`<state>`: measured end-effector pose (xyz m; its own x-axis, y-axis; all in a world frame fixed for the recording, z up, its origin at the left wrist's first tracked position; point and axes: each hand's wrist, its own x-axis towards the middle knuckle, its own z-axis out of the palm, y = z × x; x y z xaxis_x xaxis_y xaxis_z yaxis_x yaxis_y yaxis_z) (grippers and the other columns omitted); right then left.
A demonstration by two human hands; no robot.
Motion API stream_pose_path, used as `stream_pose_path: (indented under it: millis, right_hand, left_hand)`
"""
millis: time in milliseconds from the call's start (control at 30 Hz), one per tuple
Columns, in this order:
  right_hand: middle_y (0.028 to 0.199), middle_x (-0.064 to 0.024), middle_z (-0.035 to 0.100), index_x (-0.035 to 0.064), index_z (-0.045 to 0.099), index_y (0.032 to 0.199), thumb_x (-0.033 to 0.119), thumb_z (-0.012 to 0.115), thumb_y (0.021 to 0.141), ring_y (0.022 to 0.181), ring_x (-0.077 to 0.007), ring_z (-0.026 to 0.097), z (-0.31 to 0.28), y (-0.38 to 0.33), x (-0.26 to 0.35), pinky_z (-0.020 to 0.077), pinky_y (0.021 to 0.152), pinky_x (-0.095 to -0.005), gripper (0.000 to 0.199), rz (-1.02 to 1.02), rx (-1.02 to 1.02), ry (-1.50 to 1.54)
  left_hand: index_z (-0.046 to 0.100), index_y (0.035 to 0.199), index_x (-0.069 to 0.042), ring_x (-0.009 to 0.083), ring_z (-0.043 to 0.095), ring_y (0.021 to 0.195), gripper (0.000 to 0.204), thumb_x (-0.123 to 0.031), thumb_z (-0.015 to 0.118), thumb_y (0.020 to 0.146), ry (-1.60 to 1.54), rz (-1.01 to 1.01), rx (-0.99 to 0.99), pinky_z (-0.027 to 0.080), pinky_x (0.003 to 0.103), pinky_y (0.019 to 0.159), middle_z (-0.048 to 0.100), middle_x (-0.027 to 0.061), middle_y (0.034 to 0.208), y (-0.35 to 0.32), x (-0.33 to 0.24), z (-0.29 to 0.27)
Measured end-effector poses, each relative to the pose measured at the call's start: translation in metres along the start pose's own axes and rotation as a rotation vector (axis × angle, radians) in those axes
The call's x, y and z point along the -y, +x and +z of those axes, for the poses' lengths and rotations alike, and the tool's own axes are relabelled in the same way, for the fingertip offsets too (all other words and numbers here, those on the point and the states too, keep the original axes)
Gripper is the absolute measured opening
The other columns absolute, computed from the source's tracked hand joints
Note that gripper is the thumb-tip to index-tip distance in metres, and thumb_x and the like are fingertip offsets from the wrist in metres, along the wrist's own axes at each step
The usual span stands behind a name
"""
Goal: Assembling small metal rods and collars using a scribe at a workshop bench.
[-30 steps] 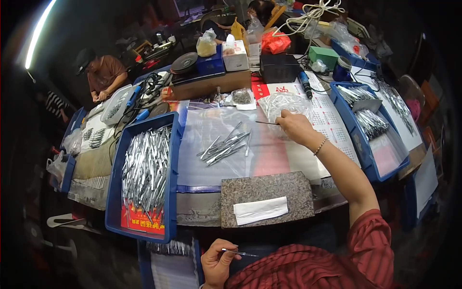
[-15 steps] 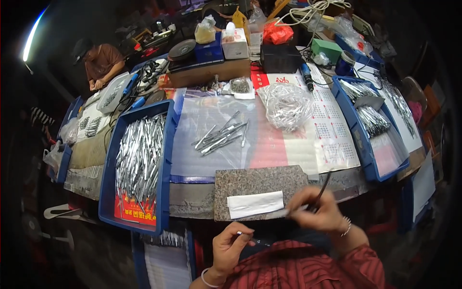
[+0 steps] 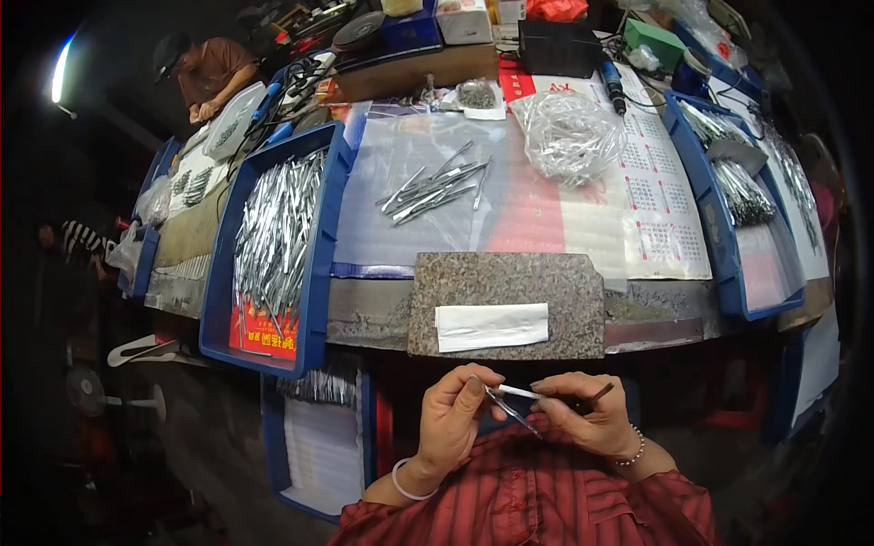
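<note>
My left hand is closed, pinching a slim shiny metal piece that slants down between my hands. My right hand is closed on a thin stick, white toward the left hand, with a dark brown end sticking out past the fingers. The white end meets or nearly meets the metal piece by the left fingertips; I cannot tell if they touch. Just beyond my hands lies a speckled stone slab with a folded white cloth or paper on it.
A blue tray of silver metal pieces stands left; a loose pile of similar pieces lies on plastic sheeting. A bundled clear plastic bag sits beyond. Another blue tray is right. A person works at far left.
My right hand has moved from the slab's near right corner to my left hand, bringing the stick to the metal piece. The view has tilted, so the table sits higher.
</note>
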<state>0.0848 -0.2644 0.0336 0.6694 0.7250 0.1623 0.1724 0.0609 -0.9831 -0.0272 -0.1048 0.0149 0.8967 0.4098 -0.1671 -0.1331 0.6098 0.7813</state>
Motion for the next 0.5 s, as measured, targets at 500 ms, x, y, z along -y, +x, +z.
stream_pose_path:
  millis: [500]
  right_hand:
    - [0.061,-0.0069,0.056,-0.0026,0.065,0.102,-0.005,0.066,0.076,0.051,-0.0194,0.059,0.0052,0.0003,-0.0003,0.0448,0.045,-0.0294,0.026,-0.329,0.066,-0.313]
  left_hand:
    - [0.059,0.105,0.003,0.0132,0.06,0.069,0.025,-0.02,0.051,0.101,0.119,0.025,0.014,0.05,0.024,0.065,0.062,0.0084,0.087,-0.0011,0.0027,0.0063]
